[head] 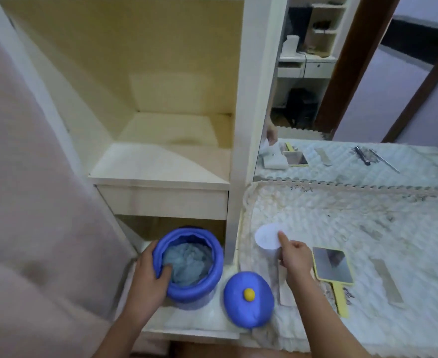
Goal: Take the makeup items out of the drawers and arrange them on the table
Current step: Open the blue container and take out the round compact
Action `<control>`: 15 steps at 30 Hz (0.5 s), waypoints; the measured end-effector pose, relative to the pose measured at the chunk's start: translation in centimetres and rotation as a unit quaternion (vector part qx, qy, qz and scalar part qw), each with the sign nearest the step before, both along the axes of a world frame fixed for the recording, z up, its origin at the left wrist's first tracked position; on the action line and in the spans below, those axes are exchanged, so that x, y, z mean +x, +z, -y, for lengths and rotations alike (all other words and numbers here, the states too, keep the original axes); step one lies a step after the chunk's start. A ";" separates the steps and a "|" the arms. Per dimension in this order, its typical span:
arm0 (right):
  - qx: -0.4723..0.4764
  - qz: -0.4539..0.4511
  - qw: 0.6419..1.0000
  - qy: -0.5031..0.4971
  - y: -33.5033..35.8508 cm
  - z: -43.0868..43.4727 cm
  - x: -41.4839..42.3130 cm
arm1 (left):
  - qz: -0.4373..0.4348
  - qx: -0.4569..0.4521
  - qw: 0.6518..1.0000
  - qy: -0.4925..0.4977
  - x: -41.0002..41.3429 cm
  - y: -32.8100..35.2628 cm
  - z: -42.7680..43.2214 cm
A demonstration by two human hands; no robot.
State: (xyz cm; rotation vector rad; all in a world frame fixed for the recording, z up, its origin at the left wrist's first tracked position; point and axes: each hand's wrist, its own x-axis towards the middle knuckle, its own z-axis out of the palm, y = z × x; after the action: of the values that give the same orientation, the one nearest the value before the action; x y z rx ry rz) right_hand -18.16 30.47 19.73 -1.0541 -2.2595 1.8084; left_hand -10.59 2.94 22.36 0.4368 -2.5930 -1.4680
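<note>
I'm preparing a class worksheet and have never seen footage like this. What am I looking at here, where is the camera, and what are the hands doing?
There is one picture, from a camera worn on a person's head, looking down at their own two bare hands. The left hand grips the rim of an open blue jar holding something pale blue. Its blue lid with a yellow knob lies beside it. The right hand holds a white rounded item over the quilted table cover. A yellow hand mirror lies on it nearby.
</note>
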 end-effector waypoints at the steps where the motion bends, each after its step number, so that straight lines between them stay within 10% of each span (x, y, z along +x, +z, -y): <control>1: -0.004 0.012 1.000 0.000 -0.4 -0.1 -0.7 | 0.002 -0.016 1.000 0.003 0.2 0.2 -0.3; 15: 0.111 -0.011 0.978 0.174 0.8 1.3 1.4 | -0.008 -0.040 0.999 0.027 1.0 0.0 -2.1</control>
State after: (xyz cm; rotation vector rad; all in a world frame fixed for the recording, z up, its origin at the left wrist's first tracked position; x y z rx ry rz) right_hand -16.75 29.20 20.50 -0.6313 -2.6893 1.6023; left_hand -9.62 5.00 22.37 0.4793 -2.5963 -1.3411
